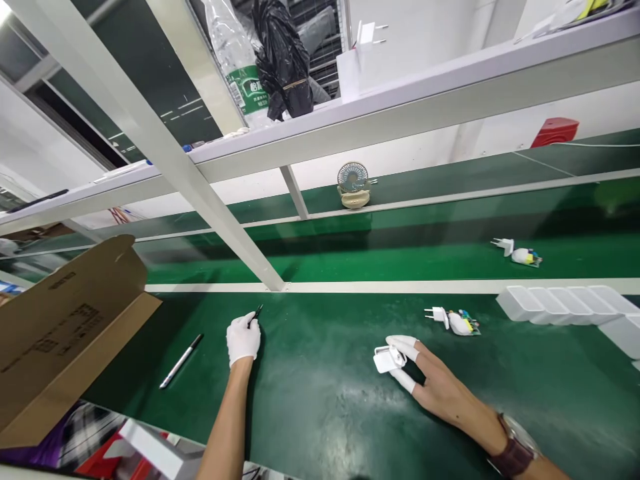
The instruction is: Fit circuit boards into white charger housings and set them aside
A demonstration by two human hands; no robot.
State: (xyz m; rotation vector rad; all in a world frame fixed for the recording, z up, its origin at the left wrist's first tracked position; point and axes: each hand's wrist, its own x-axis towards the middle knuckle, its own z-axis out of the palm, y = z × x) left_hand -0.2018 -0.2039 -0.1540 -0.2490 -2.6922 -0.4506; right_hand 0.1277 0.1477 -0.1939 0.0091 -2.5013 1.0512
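White charger shell (386, 361) sits pinched between capped fingertips of the right hand (440, 390). Gloved left hand (243, 338) curls around a thin dark tool (257, 312); only its tip shows.

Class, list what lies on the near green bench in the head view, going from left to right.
cardboard box → pen → left hand pinching a dark tool → white casing held by the right hand → opened plug → white trays
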